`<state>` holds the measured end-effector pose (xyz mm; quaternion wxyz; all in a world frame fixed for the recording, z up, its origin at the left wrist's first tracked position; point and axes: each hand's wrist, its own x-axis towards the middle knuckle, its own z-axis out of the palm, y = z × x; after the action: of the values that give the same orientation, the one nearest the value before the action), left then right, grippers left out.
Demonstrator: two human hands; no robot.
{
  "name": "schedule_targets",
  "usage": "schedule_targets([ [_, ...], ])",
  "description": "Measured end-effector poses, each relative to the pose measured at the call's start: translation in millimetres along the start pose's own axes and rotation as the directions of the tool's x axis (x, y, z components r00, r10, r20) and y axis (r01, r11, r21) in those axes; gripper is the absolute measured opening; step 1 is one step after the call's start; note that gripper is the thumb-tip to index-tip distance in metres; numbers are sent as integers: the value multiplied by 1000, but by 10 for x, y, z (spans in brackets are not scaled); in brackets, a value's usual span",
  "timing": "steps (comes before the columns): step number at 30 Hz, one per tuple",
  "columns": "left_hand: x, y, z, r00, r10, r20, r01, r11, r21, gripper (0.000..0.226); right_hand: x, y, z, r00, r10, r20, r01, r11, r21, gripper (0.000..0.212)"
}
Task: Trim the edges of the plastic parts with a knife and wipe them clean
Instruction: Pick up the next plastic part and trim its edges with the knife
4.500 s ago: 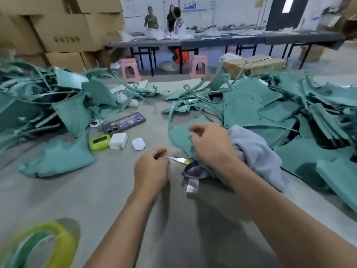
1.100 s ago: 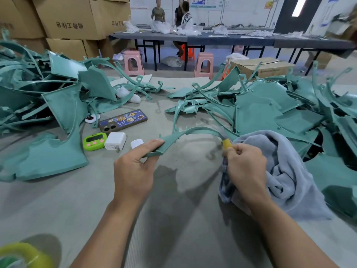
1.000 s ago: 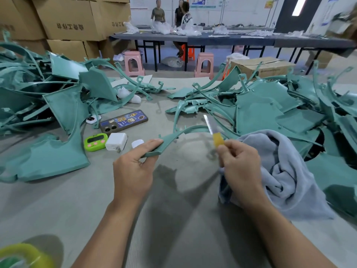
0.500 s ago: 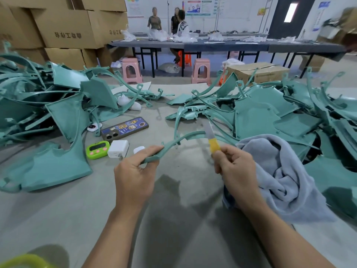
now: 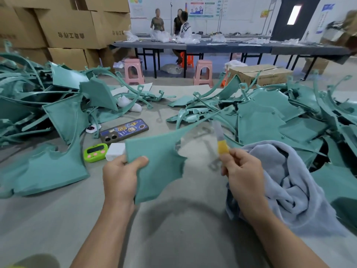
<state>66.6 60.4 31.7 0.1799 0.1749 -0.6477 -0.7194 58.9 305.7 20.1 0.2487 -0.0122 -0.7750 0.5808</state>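
Left hand (image 5: 121,178): clamps the teal plastic panel (image 5: 156,165) by its left edge and holds it up, jagged edge toward the blade.
Right hand (image 5: 241,176): pinches the yellow-handled knife (image 5: 222,147) upright, just right of the panel.
Grey cloth (image 5: 289,182): right of the panel, likely ready for wiping.

Bare left grip (image 5: 120,176), bare right grip (image 5: 243,176), bare forearms (image 5: 102,229), short trimmed left thumbnail (image 5: 143,157)

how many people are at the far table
3: a person on the left, a person in black beside them, a person in a patterned top rightmost; more may be hidden.
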Motion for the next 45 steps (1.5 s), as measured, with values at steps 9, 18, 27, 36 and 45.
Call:
schedule_targets([
  [9,-148,123,108,869,-440,227,484,851,-203,19,-130,-52,-32,948,-179,263,241,943,-227,25],
  [18,-117,139,17,861,-399,314,452,885,-114,19,-62,-26,-119,944,-198,266,277,911,-305,15],
  [27,-49,118,-19,881,-376,286,403,914,-40,14,104,46,-241,979,-177,-98,120,899,-422,26],
  [36,-53,131,-30,877,-372,305,398,917,-26,15,130,31,-230,980,-174,-98,101,856,-507,33],
  [45,-67,134,-7,876,-367,312,397,917,-36,15,156,2,-250,990,-123,-71,54,787,-615,24],
])
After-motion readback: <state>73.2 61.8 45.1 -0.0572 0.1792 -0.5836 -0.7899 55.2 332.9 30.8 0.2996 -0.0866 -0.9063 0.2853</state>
